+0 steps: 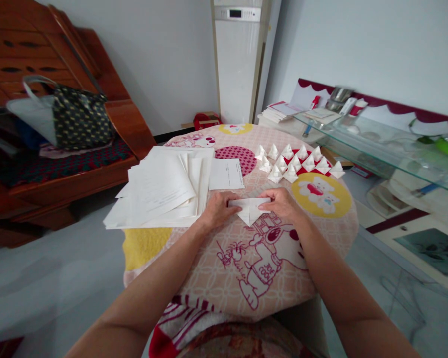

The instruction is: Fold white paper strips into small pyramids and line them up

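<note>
The left hand (220, 209) and right hand (282, 204) each pinch one end of the folded paper (250, 208) between their fingers, long edge crosswise, tip pointing back, both hands equally close.

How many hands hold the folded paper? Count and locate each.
2: the left hand at the left end of the folded paper, the right hand at its right end.

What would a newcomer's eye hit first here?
Probably the cluster of small folded white pieces on the tablecloth, at its far right. Next come the folded paper held by its ends between the left hand and right hand, and the loose pile of white sheets to its left.
</note>
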Available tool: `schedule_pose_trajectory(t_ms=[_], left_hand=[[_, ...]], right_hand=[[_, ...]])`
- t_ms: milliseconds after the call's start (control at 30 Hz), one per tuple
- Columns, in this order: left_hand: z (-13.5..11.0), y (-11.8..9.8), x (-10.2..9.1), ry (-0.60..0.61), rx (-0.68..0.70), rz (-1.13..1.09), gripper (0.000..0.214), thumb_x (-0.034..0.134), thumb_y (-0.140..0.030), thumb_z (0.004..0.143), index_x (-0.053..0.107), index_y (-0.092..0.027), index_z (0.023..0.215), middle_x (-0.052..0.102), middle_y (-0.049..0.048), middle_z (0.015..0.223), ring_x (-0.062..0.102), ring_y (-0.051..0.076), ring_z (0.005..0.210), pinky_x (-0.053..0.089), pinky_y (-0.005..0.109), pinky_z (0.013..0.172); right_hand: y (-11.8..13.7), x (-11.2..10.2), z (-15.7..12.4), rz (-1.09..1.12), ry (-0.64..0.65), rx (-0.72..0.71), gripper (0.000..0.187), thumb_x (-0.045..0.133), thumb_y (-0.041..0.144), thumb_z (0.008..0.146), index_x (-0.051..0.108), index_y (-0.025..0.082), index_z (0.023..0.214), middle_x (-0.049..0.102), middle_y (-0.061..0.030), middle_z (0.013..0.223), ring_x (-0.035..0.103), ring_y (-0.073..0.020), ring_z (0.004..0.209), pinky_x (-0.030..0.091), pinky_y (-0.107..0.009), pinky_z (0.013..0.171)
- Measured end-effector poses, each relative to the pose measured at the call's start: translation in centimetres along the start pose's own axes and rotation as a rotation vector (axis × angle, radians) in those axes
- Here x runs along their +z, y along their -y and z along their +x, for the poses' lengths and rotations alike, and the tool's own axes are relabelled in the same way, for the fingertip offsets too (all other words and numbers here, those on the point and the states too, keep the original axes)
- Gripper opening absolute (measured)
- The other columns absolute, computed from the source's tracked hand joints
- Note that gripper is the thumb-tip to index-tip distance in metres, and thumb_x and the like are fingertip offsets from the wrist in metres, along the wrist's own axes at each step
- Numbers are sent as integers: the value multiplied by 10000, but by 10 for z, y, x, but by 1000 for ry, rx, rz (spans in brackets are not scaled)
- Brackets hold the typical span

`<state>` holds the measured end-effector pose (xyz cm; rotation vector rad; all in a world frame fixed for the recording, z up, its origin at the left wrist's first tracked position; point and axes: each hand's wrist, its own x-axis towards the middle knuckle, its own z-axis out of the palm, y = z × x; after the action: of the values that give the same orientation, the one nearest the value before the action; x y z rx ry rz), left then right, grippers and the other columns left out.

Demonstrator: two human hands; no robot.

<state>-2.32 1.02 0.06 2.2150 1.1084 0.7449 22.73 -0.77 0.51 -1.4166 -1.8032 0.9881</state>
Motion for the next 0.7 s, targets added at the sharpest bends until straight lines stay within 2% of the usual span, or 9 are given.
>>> schedule_pose_trajectory(t_ms=[200, 300, 400, 500, 700], left_hand=[[-4, -6, -2, -149, 121, 77, 124, 673, -185, 892, 771, -171, 967, 740, 36, 849, 647, 148, 748, 505, 272, 723], [-6, -7, -3, -229, 177, 100, 134, 628, -195, 935, 752, -174, 982, 731, 56, 876, 646, 166, 792, 519, 285, 746], [-6, -6, -4, -258, 231, 198, 178, 551, -142, 950, 724, -181, 959, 717, 66, 897, 642, 192, 881, 522, 310, 816], [-6, -4, -4, -175, 266, 336, 258, 487, -45, 900, 700, -183, 942, 701, 72, 921, 626, 205, 924, 506, 319, 848], [-9, -6, -2, 161, 266, 476, 247, 513, -11, 820, 677, -166, 921, 685, 85, 930, 626, 221, 913, 498, 323, 800]], right_hand=[[5, -10, -5, -17, -2, -42, 153, 725, 316, 704, 728, 171, 752, 584, 42, 600, 505, -120, 566, 368, -233, 537], [9, -7, -6, -114, -113, -157, 114, 704, 295, 750, 698, 184, 723, 614, 19, 642, 538, -147, 622, 417, -260, 595], [16, -1, -6, -230, -243, -323, 75, 626, 187, 794, 659, 199, 729, 669, -28, 764, 599, -191, 768, 476, -311, 741], [19, 5, -7, -382, -226, -418, 162, 545, 64, 766, 633, 198, 744, 661, -65, 850, 599, -219, 882, 467, -336, 831], [13, 16, -12, -692, 124, -416, 202, 524, 14, 769, 625, 177, 706, 616, -73, 837, 537, -213, 840, 417, -326, 791]])
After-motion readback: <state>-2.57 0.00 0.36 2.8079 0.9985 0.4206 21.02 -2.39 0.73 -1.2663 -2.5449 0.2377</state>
